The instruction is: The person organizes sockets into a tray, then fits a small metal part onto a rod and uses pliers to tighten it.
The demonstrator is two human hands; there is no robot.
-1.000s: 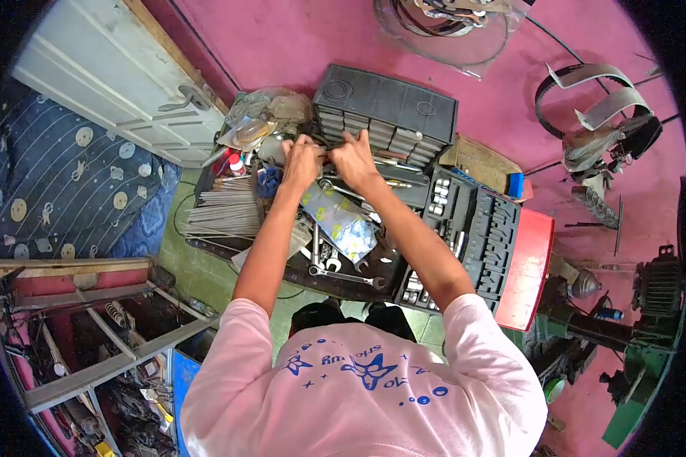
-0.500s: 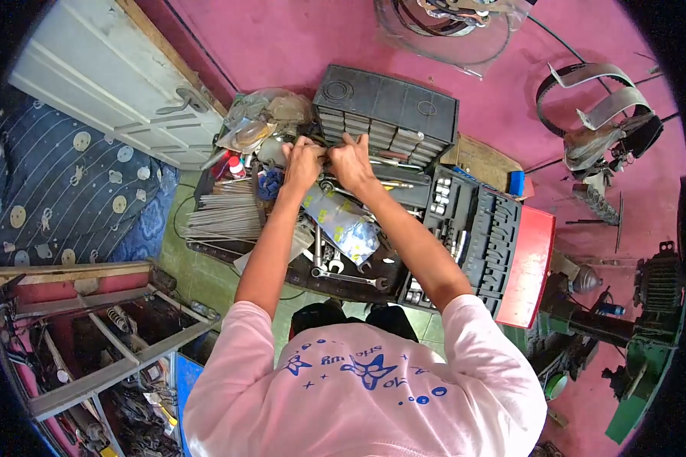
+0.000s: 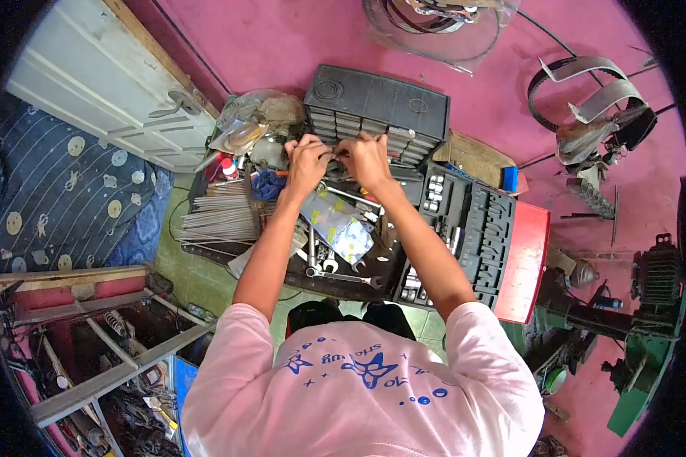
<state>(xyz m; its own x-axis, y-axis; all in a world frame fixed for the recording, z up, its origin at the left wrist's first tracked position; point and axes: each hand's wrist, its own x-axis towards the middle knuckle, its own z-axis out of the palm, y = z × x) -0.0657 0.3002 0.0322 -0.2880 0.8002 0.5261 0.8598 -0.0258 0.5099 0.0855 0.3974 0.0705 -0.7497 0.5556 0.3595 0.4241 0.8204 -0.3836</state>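
Observation:
My left hand [image 3: 306, 164] and my right hand [image 3: 366, 160] are close together at the front of a dark small-parts drawer cabinet [image 3: 381, 97]. Both have curled fingers, and something small and dark seems to be between them, too hidden to name. Below the hands lies a silvery packet with yellow marks [image 3: 338, 228]. A long wrench [image 3: 351, 196] crosses behind the packet's upper edge, near my right wrist. To the left of my left hand sits a bundle of blue material [image 3: 267, 184].
Thin rods [image 3: 219, 218] lie on the left of the bench. More wrenches [image 3: 344, 276] rest at its front edge. An open socket set case [image 3: 480, 244] with a red lid [image 3: 523, 263] is at right. A white door [image 3: 114, 84] stands left, belts [image 3: 579, 91] hang on the wall.
My right hand has shifted a little to the right, away from my left hand, widening the gap. The wrench beneath shows more now. The whole view has moved slightly.

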